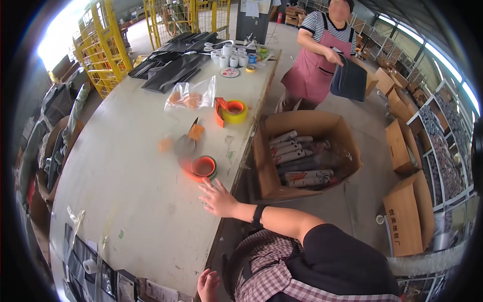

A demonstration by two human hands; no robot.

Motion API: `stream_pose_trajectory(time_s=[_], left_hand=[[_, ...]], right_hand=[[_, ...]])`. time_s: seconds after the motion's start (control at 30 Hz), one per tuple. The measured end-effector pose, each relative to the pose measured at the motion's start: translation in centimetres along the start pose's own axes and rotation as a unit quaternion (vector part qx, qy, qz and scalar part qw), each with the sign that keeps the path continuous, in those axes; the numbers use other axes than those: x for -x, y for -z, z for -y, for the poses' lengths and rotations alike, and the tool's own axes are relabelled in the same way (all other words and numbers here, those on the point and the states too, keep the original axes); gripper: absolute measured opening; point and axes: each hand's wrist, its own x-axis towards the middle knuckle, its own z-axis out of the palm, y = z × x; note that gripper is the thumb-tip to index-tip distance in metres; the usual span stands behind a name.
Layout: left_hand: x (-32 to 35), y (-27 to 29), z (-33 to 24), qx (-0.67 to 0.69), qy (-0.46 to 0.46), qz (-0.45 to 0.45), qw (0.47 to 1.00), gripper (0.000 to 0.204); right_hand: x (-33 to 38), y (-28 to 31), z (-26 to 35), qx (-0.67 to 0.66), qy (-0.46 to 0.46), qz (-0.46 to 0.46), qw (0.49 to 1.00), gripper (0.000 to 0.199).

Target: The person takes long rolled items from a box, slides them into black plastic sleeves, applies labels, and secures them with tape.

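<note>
My right hand [219,200], with a black band on the wrist, reaches over the table edge, fingers spread. Its fingertips are at an orange tape dispenser [203,166] with a green-edged roll; whether they touch it I cannot tell. Beyond it are a blurred grey shape [185,147], a dark pointed tip and two orange pieces [196,132]. Farther off lie a second orange dispenser with yellow tape [235,111] and a clear plastic bag [191,94] holding orange pieces. Low by the table edge, my left hand [208,286] has loosely bent fingers, apart, with nothing visible in them.
The pale table [131,171] carries black sheets [176,70] and several white rolls [234,60] at its far end. On the right stands an open carton [347,146] with printed rolls. Behind it a person in a pink apron [317,75] holds a dark folded piece [349,79].
</note>
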Motion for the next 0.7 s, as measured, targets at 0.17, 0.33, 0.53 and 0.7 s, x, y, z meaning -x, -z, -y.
stream_pose_trajectory(time_s=[0.17, 0.33, 0.53, 0.7], left_hand=[[0.3, 0.4, 0.7, 0.022, 0.017, -0.052, 0.998, 0.033], [0.5, -1.8, -0.8, 0.083, 0.016, -0.027, 0.996, 0.034], [2.4, 0.5, 3.4, 0.14, 0.0, -0.129, 0.982, 0.037], [3.9, 2.4, 4.9, 0.216, -0.003, -0.163, 0.963, 0.034]], right_hand=[[2.6, -2.7, 2.3, -0.061, -0.014, -0.023, 0.998, 0.048], [3.1, -2.3, -0.2, 0.017, 0.061, -0.007, 0.998, 0.053], [2.3, -3.7, -0.1, 0.022, 0.126, -0.023, 0.991, 0.052], [2.4, -3.8, 0.1, 0.031, 0.131, -0.01, 0.991, 0.051]])
